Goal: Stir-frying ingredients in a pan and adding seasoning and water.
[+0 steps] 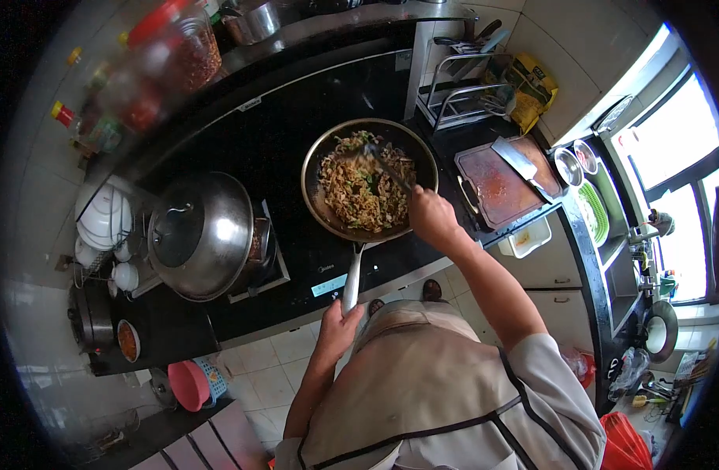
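A frying pan (312,202) full of chopped, browned food (350,197) with green bits sits on the black glass cooktop (265,147). My left hand (338,329) grips the end of its metal handle (352,276), on the side nearest me. Over the pan's right rim, my right hand (434,217) is closed on a dark spatula or turner (395,170). The tool's blurred head is in the food near the far side of the pan; its exact shape cannot be told.
A large lidded metal pot (227,235) stands left of the pan. To the right, a cleaver (515,158) lies on a stained cutting board (494,200). Behind the board is a metal knife rack (453,97). White dishes (104,217) are stacked at far left, and a white bin (530,238) hangs at the counter front.
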Available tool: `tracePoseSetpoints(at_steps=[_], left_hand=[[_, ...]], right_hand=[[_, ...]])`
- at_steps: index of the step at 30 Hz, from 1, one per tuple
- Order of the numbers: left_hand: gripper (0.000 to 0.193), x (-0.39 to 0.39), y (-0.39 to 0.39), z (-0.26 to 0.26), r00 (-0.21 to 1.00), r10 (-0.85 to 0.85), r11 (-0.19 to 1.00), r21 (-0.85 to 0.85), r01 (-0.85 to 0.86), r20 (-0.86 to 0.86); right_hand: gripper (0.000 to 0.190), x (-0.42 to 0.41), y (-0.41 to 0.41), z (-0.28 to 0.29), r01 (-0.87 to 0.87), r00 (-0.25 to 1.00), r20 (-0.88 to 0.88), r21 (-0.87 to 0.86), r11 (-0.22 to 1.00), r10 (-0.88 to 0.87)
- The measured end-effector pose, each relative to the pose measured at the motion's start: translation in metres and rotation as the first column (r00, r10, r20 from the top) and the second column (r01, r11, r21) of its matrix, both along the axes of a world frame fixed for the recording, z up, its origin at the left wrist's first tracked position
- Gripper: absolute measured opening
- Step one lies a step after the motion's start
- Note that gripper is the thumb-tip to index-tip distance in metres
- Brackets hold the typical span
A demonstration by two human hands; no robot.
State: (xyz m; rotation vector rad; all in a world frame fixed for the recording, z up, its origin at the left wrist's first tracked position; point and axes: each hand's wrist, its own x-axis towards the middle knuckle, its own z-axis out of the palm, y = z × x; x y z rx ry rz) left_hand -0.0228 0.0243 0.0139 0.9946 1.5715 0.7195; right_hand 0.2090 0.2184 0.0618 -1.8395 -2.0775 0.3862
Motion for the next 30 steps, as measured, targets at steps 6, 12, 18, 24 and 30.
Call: tracePoseSetpoints(at_steps=[6, 12, 18, 24, 30], left_hand=[[0.033, -0.003, 0.001, 0.009, 1.0, -0.009, 0.999, 0.031, 0.01, -0.029], [0.029, -0.02, 0.006, 0.017, 0.999, -0.051, 0.999, -0.002, 0.051, 0.001], [0.025, -0.016, 0.005, 0.024, 0.998, 0.018, 0.995, -0.095, -0.013, 0.052], [0.046, 0.0, -0.004, 0.042, 0.985, 0.152, 0.984, -0.085, -0.158, -0.076], [0.051, 0.019, -0.005, 0.048, 0.909, 0.262, 0.963, 0.144, -0.226, -0.324]], right_hand=[[0.021, 0.035, -0.059, 0.052, -0.07, 0.984, 0.152, -0.14, 0.988, 0.091], [0.019, 0.032, -0.089, 0.059, -0.046, 0.976, 0.201, -0.21, 0.977, 0.089], [0.021, 0.026, -0.059, 0.014, 0.028, 0.999, 0.039, -0.079, 0.996, -0.025], [0.035, 0.056, -0.091, 0.049, -0.147, 0.972, 0.156, -0.186, 0.972, 0.177], [0.041, 0.07, -0.069, 0.031, -0.334, 0.936, 0.09, -0.069, 0.94, 0.34]])
